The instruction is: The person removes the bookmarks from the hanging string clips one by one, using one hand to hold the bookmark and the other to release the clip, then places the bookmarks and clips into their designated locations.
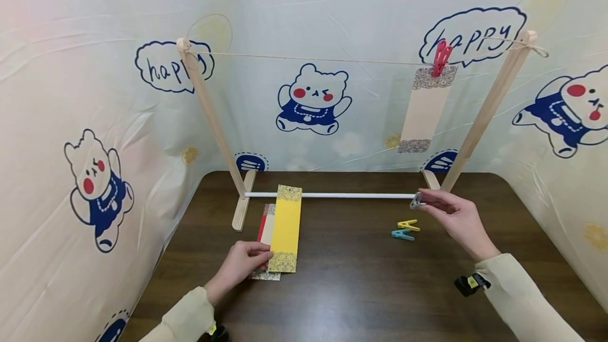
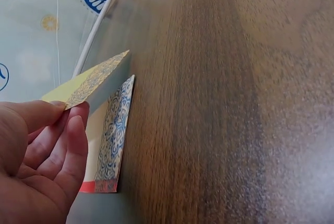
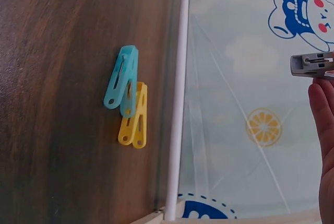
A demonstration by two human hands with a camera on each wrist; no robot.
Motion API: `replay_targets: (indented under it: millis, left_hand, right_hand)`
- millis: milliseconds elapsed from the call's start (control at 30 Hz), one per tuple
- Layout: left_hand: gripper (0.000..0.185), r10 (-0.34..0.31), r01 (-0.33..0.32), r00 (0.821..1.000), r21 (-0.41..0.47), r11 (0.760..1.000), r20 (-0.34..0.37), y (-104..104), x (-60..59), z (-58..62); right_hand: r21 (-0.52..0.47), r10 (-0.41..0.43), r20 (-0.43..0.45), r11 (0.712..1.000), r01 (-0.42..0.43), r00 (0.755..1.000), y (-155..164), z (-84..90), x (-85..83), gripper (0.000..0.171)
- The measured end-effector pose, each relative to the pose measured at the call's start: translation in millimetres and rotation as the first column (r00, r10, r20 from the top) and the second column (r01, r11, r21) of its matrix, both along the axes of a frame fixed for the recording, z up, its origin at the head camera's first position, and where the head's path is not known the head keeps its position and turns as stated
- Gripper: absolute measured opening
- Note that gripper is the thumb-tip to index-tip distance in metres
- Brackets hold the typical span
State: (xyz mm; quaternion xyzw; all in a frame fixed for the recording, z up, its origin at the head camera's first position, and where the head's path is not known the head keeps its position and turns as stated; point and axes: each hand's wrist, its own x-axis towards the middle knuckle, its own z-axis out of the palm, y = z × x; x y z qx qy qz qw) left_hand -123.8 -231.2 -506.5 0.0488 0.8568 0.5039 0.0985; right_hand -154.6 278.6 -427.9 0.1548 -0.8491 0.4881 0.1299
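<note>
Two hands work at once. The left hand [image 1: 239, 268] has its grip pinching the lower end of a yellow paper strip [image 1: 286, 227], lifted off the other strips [image 2: 112, 140] on the dark worktop [image 1: 361, 289]. The right hand [image 1: 457, 219] pinches a grey peg [image 1: 416, 200] just beside the rack's white rod [image 1: 342, 195], near the yellow peg [image 1: 408, 224] and blue peg [image 1: 401, 234].

Right wrist view: grey peg [image 3: 312, 64] cut off by the right edge, so the pinch point is out of frame; only part of the right hand's fingers [image 3: 323, 130] shows. Left wrist view: left hand [image 2: 36, 161] cropped at the corner. Strips beneath the yellow strip [image 1: 286, 228] mostly covered.
</note>
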Motion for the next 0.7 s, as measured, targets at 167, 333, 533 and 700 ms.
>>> replay_targets:
  millis: [167,333,533,700]
  left_hand:
    - [0.021,0.01,-0.01,0.999,-0.009,1.0,0.035,-4.6,1.3,-1.9]
    - [0.021,0.025,-0.024,0.998,-0.011,1.0,0.057,-7.5,2.5,-3.3]
    - [0.022,0.034,-0.031,0.997,-0.04,0.999,0.073,-8.6,1.7,-4.2]
    - [0.021,0.021,-0.017,0.997,-0.049,0.999,0.068,-10.8,2.8,-4.7]
  right_hand:
    - [0.015,-0.027,0.043,1.0,0.026,0.999,3.1,-5.7,0.0,0.038]
    - [0.016,-0.045,0.053,0.999,0.044,0.998,5.5,-10.6,0.2,0.037]
    - [0.035,-0.064,0.086,0.998,0.061,0.994,10.5,-17.3,-1.1,0.038]
    - [0.039,-0.059,0.086,0.998,0.056,0.995,12.1,-22.4,-1.8,0.038]
